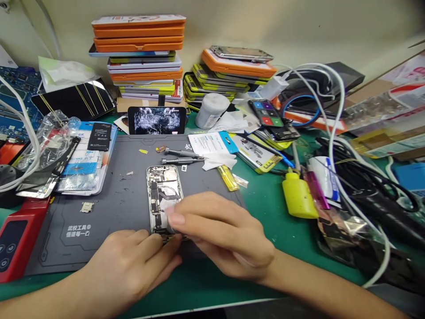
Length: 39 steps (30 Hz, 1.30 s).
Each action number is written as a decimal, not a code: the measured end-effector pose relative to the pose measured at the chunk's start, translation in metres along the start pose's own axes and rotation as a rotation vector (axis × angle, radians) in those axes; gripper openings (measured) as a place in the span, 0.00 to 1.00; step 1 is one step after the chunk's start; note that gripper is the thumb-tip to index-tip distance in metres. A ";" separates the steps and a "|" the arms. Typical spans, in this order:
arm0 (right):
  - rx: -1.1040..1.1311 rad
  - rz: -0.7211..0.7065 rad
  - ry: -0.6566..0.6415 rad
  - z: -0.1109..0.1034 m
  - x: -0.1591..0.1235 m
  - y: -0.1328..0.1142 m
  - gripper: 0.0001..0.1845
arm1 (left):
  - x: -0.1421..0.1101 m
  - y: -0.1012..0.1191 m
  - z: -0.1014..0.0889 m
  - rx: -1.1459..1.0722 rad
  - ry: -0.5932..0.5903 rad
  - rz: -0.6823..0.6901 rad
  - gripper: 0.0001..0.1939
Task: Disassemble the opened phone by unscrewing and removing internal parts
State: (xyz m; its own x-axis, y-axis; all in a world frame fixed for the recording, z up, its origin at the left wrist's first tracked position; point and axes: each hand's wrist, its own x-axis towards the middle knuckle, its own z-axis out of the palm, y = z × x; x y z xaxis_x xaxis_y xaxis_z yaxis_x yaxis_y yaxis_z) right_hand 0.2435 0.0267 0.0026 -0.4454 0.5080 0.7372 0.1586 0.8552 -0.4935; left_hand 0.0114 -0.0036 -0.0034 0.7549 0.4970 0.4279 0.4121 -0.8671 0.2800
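Note:
An opened phone, its circuit board and inner parts bare, lies on a grey work mat. My left hand has its fingers curled against the phone's near end, gripping it there. Over the lower right of the phone, my right hand is closed with thumb and fingertips together; what they pinch is blurred and partly hidden. Just beyond the phone lie two screwdrivers and a small white-edged square piece. A small metal plate rests on the mat to the left.
A lit phone stands propped behind the mat, before stacked orange boxes. A loose battery lies on packaging at left, above a red device. At right are a yellow bottle and white cables.

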 end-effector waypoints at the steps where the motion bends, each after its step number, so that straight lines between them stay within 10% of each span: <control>1: 0.010 -0.011 0.020 0.000 0.000 0.001 0.25 | 0.001 0.000 -0.002 -0.008 0.009 -0.001 0.11; 15: -0.040 -0.014 -0.004 0.010 -0.005 0.006 0.24 | 0.004 -0.004 -0.009 -0.095 0.051 -0.078 0.17; 24: 0.488 0.425 0.331 0.017 -0.015 -0.008 0.32 | 0.001 -0.013 -0.011 -0.349 -0.047 -0.295 0.11; 39: 0.712 0.640 0.170 0.020 -0.016 -0.011 0.29 | 0.000 -0.012 -0.009 -0.356 -0.055 -0.287 0.08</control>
State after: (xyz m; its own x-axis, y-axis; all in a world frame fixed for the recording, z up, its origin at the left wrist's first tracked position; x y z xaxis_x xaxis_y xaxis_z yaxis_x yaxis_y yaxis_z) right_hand 0.2308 0.0068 -0.0129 -0.3179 0.9114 0.2613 -0.2683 0.1779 -0.9468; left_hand 0.0017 0.0074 0.0007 0.6658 0.7041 0.2469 0.4145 -0.6242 0.6622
